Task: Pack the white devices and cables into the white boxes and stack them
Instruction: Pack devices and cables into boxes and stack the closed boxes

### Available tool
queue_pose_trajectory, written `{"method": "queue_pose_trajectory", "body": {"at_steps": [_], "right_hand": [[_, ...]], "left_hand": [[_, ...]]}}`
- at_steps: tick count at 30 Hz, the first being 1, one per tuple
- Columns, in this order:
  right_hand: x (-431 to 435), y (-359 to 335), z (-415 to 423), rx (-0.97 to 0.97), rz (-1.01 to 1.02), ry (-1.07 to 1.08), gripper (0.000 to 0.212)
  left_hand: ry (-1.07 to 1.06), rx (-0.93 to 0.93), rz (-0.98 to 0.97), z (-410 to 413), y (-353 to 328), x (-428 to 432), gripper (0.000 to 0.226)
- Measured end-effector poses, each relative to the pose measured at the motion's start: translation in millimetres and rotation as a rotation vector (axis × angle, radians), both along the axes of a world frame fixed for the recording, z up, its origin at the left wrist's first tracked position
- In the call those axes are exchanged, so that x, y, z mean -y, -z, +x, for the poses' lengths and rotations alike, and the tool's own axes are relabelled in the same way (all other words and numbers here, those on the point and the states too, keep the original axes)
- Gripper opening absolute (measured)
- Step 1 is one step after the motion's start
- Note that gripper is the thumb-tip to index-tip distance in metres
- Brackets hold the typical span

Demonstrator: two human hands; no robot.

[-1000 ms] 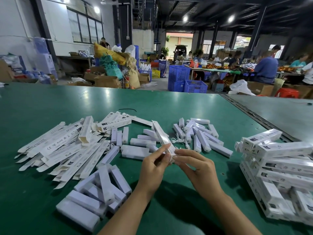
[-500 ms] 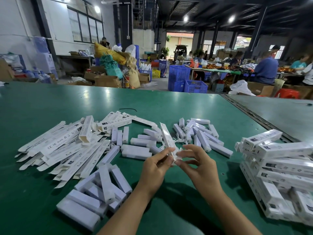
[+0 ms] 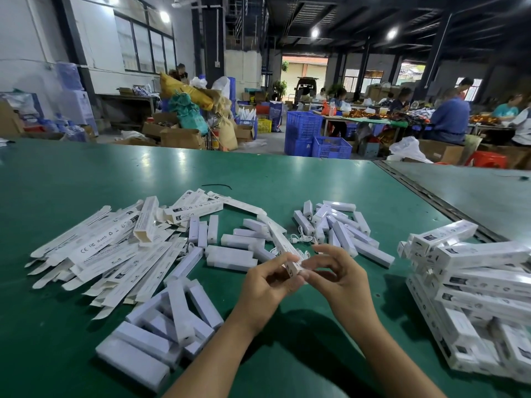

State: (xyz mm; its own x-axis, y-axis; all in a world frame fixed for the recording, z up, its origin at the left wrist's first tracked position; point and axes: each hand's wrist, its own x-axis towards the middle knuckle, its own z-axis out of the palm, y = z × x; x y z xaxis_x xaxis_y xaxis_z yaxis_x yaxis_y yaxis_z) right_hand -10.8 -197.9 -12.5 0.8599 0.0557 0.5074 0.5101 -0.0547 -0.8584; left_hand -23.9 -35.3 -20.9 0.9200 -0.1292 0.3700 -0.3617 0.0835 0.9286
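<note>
Left hand [image 3: 265, 285] fingers [image 3: 275, 264] pinch the near end of the white box [image 3: 283, 244]. Right hand [image 3: 340, 280] thumb and fingertip nip the same end from the right, other fingers spread. Box is centre frame, long axis running up-left away from me, far end over the loose devices [image 3: 235, 241] on the surface [image 3: 287, 182]. Both hands equally near. Likely next: tuck the end flap, then go right to the stack [image 3: 474, 282]; right hand is closer.

Left hand [image 3: 267, 285] and right hand [image 3: 342, 280] together, fingertips in a pinch on one white box [image 3: 280, 241]
</note>
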Motion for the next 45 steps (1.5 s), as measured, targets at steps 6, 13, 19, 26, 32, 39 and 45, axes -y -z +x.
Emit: {"method": "queue_pose_trajectory", "body": {"at_steps": [6,13,19,26,32,39,45], "right_hand": [[11.3,0.7,7.8,-0.006,-0.111,0.062,0.036],[15.9,4.4,13.4,0.043,-0.437,0.218,0.031],[-2.1,3.3,6.4,0.022,-0.527,0.062,0.026],[-19.4,7.0,11.3,0.109,-0.783,0.127,0.025],[-31.1,8.0,16.1,-0.073,-0.426,0.322,0.021],[-44.1,12.4,31.9,-0.211,-1.108,0.368,0.037],[-49.0,18.1,31.0,-0.175,-0.965,0.425,0.021]], "left_hand": [[0.184,-0.168,-0.459,-0.9,-9.4,-1.8,0.030],[0.071,-0.278,-0.701,3.6,-16.0,-11.8,0.039],[-0.178,-0.191,-0.262,2.7,-4.4,-0.4,0.050],[-0.324,-0.302,-0.251,9.4,5.7,6.8,0.017],[-0.505,-0.266,-0.432,14.9,1.5,-6.9,0.013],[-0.614,-0.269,-0.644,17.7,-3.2,-15.4,0.024],[-0.666,-0.246,-0.712,18.7,-7.0,-20.6,0.026]]}}
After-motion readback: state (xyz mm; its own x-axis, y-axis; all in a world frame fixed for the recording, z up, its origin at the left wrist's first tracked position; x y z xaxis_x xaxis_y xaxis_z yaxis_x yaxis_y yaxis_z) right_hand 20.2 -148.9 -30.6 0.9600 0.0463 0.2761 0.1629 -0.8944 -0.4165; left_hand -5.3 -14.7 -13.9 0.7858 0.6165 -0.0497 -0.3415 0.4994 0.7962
